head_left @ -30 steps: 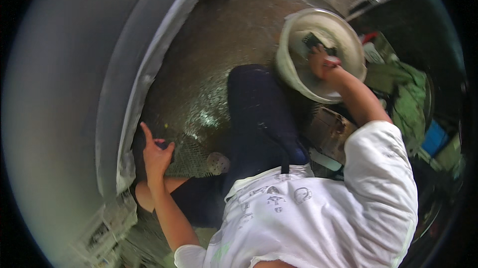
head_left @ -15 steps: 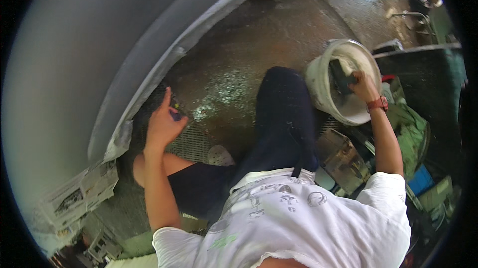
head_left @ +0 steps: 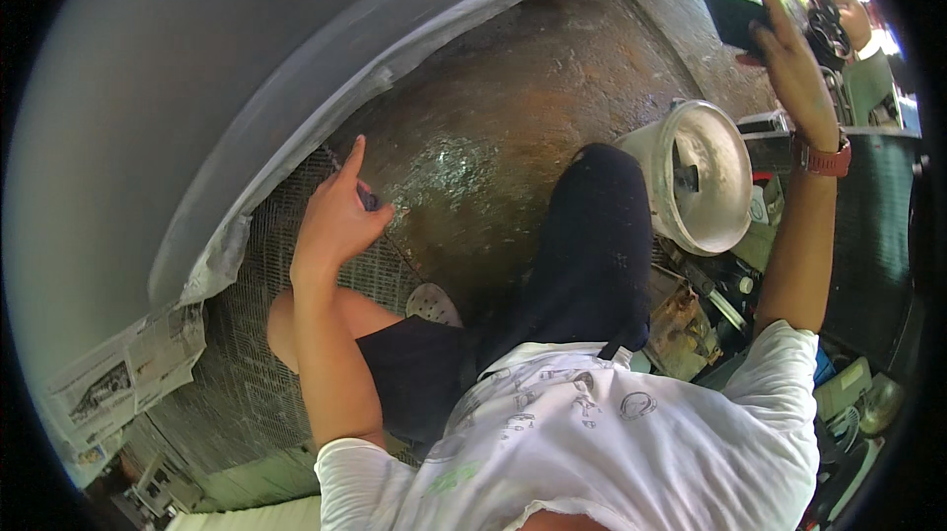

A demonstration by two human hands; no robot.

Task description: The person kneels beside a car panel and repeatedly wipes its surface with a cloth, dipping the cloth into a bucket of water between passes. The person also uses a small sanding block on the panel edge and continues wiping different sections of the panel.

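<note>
The right hand (head_left: 794, 63) grips a black block (head_left: 733, 18) between thumb and fingers, its index finger stretched out past the block's upper edge. It is raised beyond the rim of the whitish bucket (head_left: 653, 161), and the block is apart from the bucket. A red watch (head_left: 829, 158) circles that wrist.

The left hand (head_left: 337, 222) has its index finger pointing out and its other fingers curled round a small dark piece (head_left: 368, 198), mostly hidden, beside the thumb. The fingertip is near the pale strip (head_left: 380, 79) that edges the big grey panel (head_left: 128, 146); the view does not show whether they touch.

Between the hands are wet brown floor (head_left: 533, 68) and the person's dark-clad knee (head_left: 602, 215), just beside the bucket. A dark patch shows inside the bucket, too unclear to name. Nearer the body, a worn box (head_left: 683, 329) sits to the right of the knee, and a pale shoe (head_left: 432, 304) rests by the grating (head_left: 370, 277). Newspaper (head_left: 118, 383) hangs at the panel's lower end.
</note>
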